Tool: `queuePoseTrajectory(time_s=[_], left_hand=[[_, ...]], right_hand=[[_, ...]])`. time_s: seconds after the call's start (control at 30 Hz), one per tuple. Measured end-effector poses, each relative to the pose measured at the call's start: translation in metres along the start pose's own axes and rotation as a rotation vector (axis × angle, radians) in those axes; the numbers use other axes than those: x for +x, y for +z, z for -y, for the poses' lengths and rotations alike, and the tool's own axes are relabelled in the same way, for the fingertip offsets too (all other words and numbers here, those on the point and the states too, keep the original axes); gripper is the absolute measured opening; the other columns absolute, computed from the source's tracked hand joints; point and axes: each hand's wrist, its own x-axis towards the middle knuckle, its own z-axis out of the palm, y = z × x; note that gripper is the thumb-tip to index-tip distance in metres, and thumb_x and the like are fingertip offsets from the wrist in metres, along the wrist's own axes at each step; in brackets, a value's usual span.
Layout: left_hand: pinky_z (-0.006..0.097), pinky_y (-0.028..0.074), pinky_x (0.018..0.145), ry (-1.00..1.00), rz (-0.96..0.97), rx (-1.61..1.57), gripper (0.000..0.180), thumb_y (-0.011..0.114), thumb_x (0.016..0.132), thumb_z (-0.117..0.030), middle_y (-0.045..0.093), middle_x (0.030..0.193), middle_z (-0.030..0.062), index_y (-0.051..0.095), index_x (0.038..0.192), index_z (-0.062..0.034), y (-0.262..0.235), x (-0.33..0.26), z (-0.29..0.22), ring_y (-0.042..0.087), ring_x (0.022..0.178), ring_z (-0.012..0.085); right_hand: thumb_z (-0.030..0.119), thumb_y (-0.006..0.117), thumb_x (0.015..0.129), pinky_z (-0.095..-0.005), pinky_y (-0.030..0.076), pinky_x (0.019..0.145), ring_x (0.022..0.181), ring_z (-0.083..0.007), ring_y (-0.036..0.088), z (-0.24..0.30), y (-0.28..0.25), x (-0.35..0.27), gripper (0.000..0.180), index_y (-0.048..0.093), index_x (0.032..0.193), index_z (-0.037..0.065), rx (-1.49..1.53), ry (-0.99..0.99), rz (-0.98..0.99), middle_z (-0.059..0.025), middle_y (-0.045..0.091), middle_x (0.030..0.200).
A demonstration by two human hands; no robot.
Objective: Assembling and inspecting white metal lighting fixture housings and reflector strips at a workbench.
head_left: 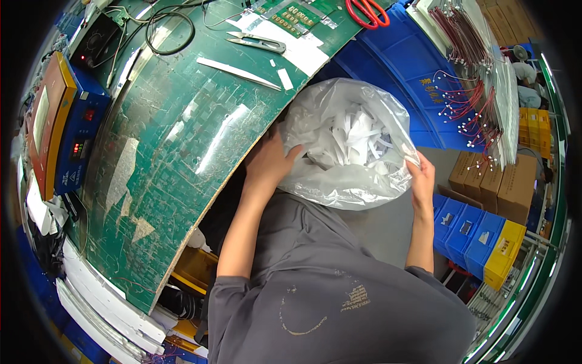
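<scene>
Two bare hands frame a clear, crinkled plastic bag (348,195) in the single view, from the wearer's head. The bag stands open-mouthed beyond the wearer's dark grey shirt (339,303), just beside the curved-looking edge of a worn green worktop (163,103), and holds a loose heap of white paper-like scraps (357,136). At the right rim, the right hand (422,182) pinches the thin film between thumb and fingers. The left hand (270,159) touches the opposite side, thumb spread wide from the fingers; those are partly hidden, so whether they grip cannot be told.

Behind the bag lies a large blue plastic bin (388,67); on the worktop rest metal snips (257,42) and red-handled scissors (367,13), both well apart from the hands.

The risk, by judgement: a slack left hold could let the rim fold inward or the bag tip, spilling scraps, while a hard pull at the right pinch might tear the film.
</scene>
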Motion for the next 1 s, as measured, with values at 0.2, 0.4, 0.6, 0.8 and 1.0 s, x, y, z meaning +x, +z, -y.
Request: queuePoseTrajectory(time_s=[0.2, 0.4, 0.6, 0.8, 1.0], left_hand=[[0.058, 0.056, 0.095, -0.177, 0.479, -0.216, 0.059, 0.064, 0.101, -0.029, 0.07, 0.132, 0.0273, 0.05, 0.154, -0.0073, 0.073, 0.073, 0.002, 0.071, 0.116, 0.0478], [0.06, 0.058, 0.086, -0.272, 0.249, -0.394, 0.046, 0.063, 0.095, -0.009, 0.072, 0.123, 0.026, 0.056, 0.14, -0.0145, 0.1, 0.071, -0.011, 0.073, 0.108, 0.0475], [0.062, 0.057, 0.084, -0.195, 0.128, -0.418, 0.046, 0.059, 0.093, -0.003, 0.075, 0.111, 0.026, 0.054, 0.138, -0.015, 0.135, 0.056, -0.036, 0.072, 0.1, 0.0513], [0.062, 0.056, 0.082, -0.186, 0.049, -0.418, 0.052, 0.057, 0.093, -0.003, 0.075, 0.109, 0.026, 0.05, 0.144, -0.0114, 0.134, 0.071, -0.033, 0.072, 0.092, 0.0531], [0.061, 0.056, 0.081, -0.219, 0.013, -0.335, 0.049, 0.055, 0.094, -0.003, 0.074, 0.109, 0.0264, 0.049, 0.143, -0.0041, 0.139, 0.076, -0.019, 0.072, 0.092, 0.0527]], right_hand=[[-0.003, 0.059, 0.094, -0.0222, 0.051, 0.083, 0.092, -0.0127, 0.067, -0.011, -0.041, 0.007, 0.041, 0.073, 0.133, -0.006, -0.015, 0.001, -0.076, -0.0097, 0.079, 0.11], [0.0, 0.06, 0.093, -0.0247, 0.051, 0.078, 0.082, -0.0133, 0.064, -0.118, -0.113, 0.038, 0.038, 0.075, 0.127, -0.004, -0.424, 0.043, -0.205, -0.0095, 0.078, 0.098], [0.001, 0.061, 0.094, -0.0272, 0.053, 0.08, 0.084, -0.0159, 0.066, -0.151, -0.053, 0.054, 0.035, 0.075, 0.126, -0.004, -0.352, 0.062, -0.158, -0.0099, 0.079, 0.099], [0.002, 0.062, 0.096, -0.0263, 0.052, 0.081, 0.086, -0.0153, 0.066, -0.15, -0.032, 0.08, 0.034, 0.075, 0.127, -0.006, -0.374, -0.004, -0.088, -0.0099, 0.078, 0.102], [0.002, 0.061, 0.097, -0.027, 0.052, 0.086, 0.091, -0.0169, 0.067, -0.117, -0.005, 0.094, 0.035, 0.074, 0.128, -0.006, -0.359, 0.006, -0.051, -0.0121, 0.079, 0.107]])
